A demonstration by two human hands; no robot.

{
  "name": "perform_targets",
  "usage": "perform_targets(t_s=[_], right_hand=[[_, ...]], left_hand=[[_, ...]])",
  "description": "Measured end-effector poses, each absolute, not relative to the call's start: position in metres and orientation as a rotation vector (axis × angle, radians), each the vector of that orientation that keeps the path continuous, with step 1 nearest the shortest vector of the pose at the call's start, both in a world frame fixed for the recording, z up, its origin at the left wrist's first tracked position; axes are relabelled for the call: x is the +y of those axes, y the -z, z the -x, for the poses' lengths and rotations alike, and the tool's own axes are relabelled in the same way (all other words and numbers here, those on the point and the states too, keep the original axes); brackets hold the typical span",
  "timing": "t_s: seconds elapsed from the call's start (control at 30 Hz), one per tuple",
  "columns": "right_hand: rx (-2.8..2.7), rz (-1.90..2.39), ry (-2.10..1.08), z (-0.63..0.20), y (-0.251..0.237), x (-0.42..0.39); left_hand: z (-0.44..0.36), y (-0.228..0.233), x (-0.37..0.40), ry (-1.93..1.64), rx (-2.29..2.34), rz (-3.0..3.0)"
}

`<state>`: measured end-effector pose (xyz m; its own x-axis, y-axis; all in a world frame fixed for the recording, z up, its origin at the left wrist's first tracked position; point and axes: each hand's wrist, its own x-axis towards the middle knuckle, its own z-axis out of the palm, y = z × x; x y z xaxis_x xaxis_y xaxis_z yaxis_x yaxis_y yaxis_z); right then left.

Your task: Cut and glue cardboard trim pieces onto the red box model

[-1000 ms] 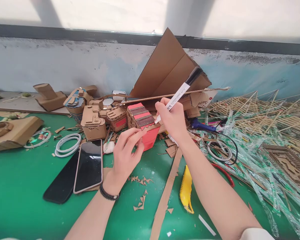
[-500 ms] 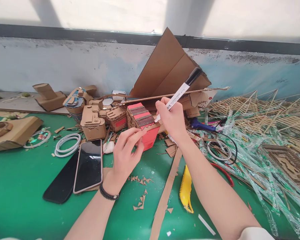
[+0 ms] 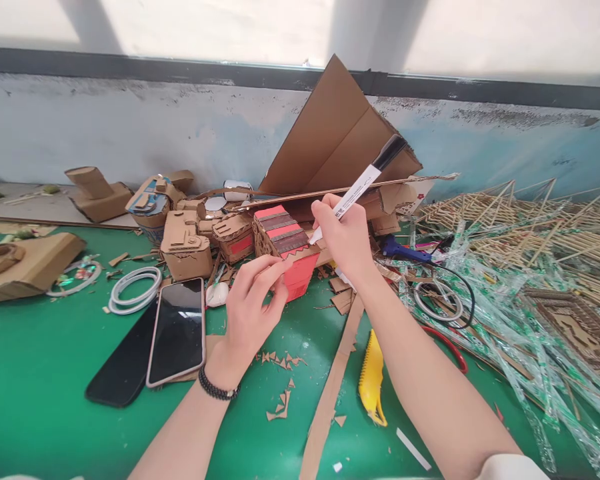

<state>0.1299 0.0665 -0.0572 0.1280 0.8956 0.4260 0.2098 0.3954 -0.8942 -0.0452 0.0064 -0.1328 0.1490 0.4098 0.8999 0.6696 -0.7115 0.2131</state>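
My right hand (image 3: pixel 344 230) is closed around a white marker pen (image 3: pixel 356 190) with a black upper end. The pen slants down to the left, its lower tip at the top edge of a small red box (image 3: pixel 300 273). Dark brown corrugated strips cross the box's top. Along its front upper edge runs a thin zigzag cardboard strip (image 3: pixel 300 253). My left hand (image 3: pixel 255 293) has its thumb and fingertips pinched on the left end of this strip, against the box. A black bead bracelet circles the left wrist.
Two phones (image 3: pixel 177 333) lie left on the green table. Cardboard models (image 3: pixel 186 243) stand behind. A yellow cutter (image 3: pixel 373 380), a long cardboard strip (image 3: pixel 333 387) and scraps lie in front. To the right are a blue glue gun (image 3: pixel 405 251), clear plastic wrapping (image 3: pixel 505 333) and wooden sticks (image 3: pixel 520 213).
Almost nothing differs. The marker pen's upper end has tipped very slightly to the right; both hands and the red box stay in place.
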Motion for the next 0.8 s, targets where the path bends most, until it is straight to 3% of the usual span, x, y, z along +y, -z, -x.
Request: perform_targets(t_s=[0.8], right_hand=[[-1.324, 1.063, -0.723, -0.1291, 0.0531, 0.0659]], left_hand=[[0.0451, 0.1334, 0.0081, 1.598, -1.006, 2.186]])
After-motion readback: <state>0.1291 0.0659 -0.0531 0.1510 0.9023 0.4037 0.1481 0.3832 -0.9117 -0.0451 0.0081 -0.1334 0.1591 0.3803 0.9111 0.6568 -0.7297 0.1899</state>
